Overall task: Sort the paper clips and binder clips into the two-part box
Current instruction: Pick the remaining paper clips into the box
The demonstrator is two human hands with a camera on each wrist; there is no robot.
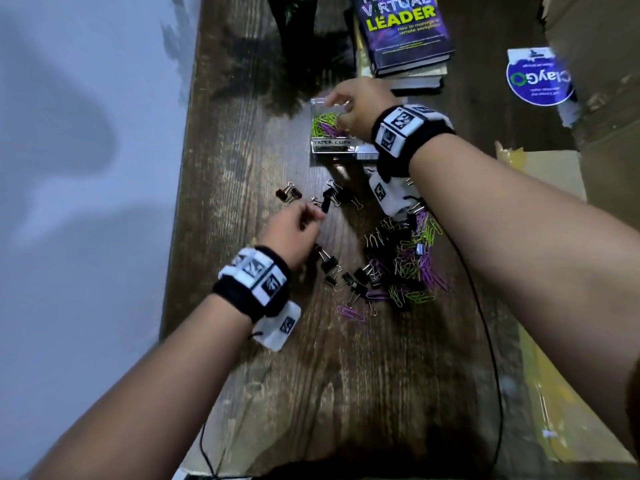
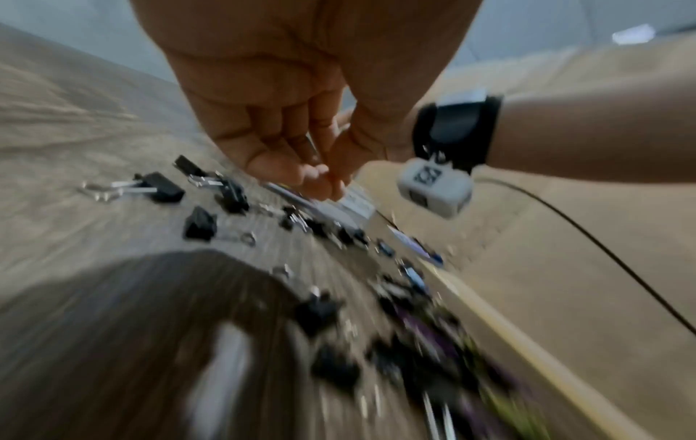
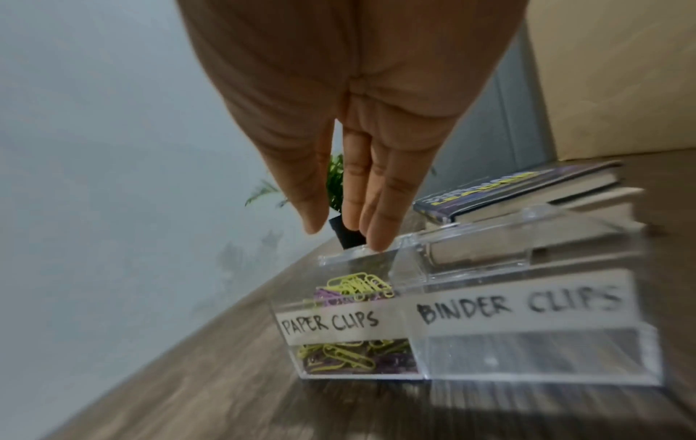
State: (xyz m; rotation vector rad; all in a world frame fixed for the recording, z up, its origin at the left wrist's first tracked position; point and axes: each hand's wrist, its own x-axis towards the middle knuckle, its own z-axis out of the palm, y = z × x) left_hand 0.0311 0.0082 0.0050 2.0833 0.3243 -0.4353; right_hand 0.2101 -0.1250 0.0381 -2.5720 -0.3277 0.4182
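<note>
Surface: dark wood-grain surface point(image 1: 277, 375) beside a pale wall.
Box: clear plastic two-part box point(image 3: 527, 357); the side labelled for paper clips holds yellow and purple paper clips point(image 3: 350, 354), the binder side looks empty.
Right hand: right hand point(image 1: 360, 109) over the paper-clip side, fingers point(image 3: 380, 208) straight, holding nothing.
Left hand: left hand point(image 1: 294, 230) curled near the black binder clips point(image 1: 329, 197); hold unclear.
Risk: nudging the light box could slide it.
Around: mixed clip pile point(image 1: 405, 265), purple-covered book point(image 1: 405, 29), black cable point(image 1: 485, 323) nearby.

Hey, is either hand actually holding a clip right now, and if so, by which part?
Nothing is plainly held. The right hand hangs straight-fingered over the paper-clip compartment. The left hand has its fingertips pinched together, with no clip visible between them.
</note>
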